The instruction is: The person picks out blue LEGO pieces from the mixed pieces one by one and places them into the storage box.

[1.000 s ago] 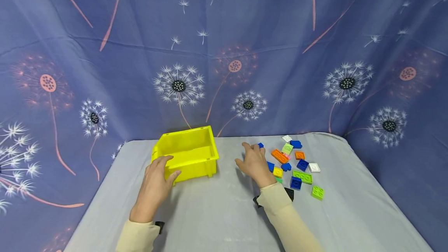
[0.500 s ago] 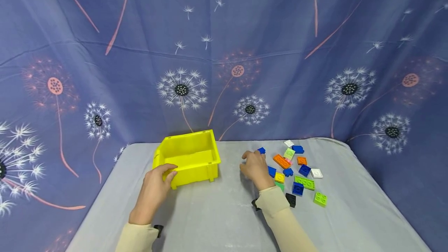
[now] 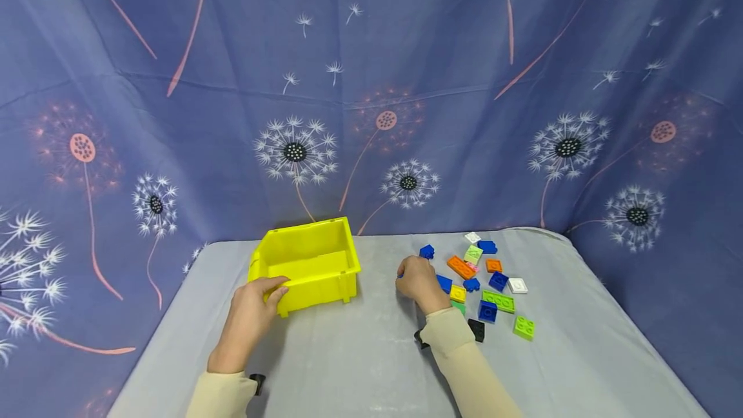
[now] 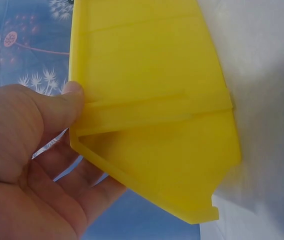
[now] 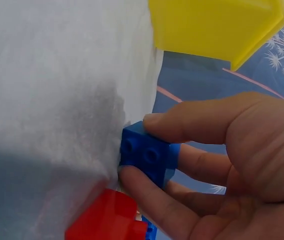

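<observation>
A yellow bin (image 3: 319,286) stands at the left of the table. My left hand (image 3: 248,315) grips its near left rim; in the left wrist view the thumb of the left hand (image 4: 47,150) lies on the yellow wall (image 4: 147,65), with fingers curled behind the edge. To the right of the bin, my right hand (image 3: 420,282) pinches a blue brick, mostly hidden in the head view. The right wrist view shows that blue brick (image 5: 144,155) between the thumb and fingers of the right hand (image 5: 222,170), with a red brick (image 5: 107,215) close beside.
Right of my right hand lie several loose bricks, among them an orange one (image 3: 461,268), a lime one (image 3: 524,328), a black one (image 3: 476,329) and a white one (image 3: 518,285). A patterned cloth (image 3: 464,50) hangs behind the table (image 3: 360,366).
My left hand has closed from above the bin onto its rim. My right hand's fingers have drawn together around a blue brick. The head view has shifted slightly.
</observation>
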Available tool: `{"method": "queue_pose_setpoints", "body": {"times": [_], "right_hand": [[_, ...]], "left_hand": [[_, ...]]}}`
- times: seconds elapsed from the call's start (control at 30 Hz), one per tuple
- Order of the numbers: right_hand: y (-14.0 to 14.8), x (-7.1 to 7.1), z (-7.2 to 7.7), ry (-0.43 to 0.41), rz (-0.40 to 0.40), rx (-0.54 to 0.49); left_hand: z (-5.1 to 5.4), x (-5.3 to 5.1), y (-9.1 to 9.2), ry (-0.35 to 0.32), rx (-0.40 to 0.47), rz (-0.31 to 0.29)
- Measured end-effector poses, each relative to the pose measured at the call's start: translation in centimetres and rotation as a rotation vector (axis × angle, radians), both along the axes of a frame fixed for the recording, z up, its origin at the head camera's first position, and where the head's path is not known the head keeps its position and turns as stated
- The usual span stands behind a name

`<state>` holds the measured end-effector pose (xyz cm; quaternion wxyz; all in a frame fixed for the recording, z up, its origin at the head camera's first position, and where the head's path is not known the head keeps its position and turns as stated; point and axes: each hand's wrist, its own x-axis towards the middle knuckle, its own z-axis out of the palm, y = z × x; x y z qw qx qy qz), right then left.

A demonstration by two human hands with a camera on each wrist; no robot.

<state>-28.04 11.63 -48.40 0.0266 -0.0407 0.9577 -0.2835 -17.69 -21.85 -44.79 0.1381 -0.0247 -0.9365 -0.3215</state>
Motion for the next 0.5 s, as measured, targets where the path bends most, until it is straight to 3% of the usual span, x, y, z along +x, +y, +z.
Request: {"method": "queue_pose_setpoints", "body": {"times": [0.23, 0.5], "right_hand": [[-0.1, 0.1, 1.2, -0.021, -0.009, -0.031], [-0.1, 0.9, 3.1, 0.101, -0.002, -0.059]], "left_hand": [[0.1, -0.1, -0.2, 0.006, 0.005, 0.000], [-0.3, 0.0, -0.2, 0.031, 0.011, -0.009]]}}
